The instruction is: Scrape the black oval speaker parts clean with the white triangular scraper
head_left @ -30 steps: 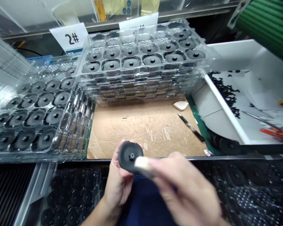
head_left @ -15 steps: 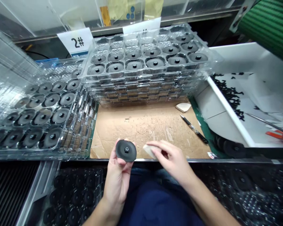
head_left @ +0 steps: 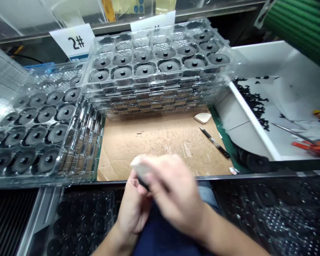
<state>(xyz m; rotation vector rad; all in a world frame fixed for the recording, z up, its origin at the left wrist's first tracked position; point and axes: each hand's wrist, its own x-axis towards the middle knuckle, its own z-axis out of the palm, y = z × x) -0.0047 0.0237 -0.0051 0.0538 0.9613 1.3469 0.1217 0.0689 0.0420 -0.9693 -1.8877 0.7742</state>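
My left hand [head_left: 133, 209] is closed around a black round disc [head_left: 143, 184], of which only a dark edge shows. Over it my right hand [head_left: 177, 193], smeared by motion, grips an off-white wedge-shaped pad [head_left: 140, 168]. The pad lies against or just above the disc; the exact contact is hidden by my fingers. Both hands are at the front edge of a cardboard sheet [head_left: 157, 142]. A second off-white wedge pad [head_left: 202, 117] rests at the sheet's back right, and a black pen [head_left: 214, 142] lies below it.
Behind the cardboard stands a stack of clear trays [head_left: 154, 90] holding black discs. Another tray stack [head_left: 77, 142] is at the left. To the right, a white bin [head_left: 253, 124] contains small black bits and an orange-handled tool [head_left: 313, 147]. More discs sit in a lower tray [head_left: 112, 209].
My right hand has moved left with the wedge pad, onto the disc in my left hand. The disc, face-up before, is now mostly covered. The whole view has shifted slightly.
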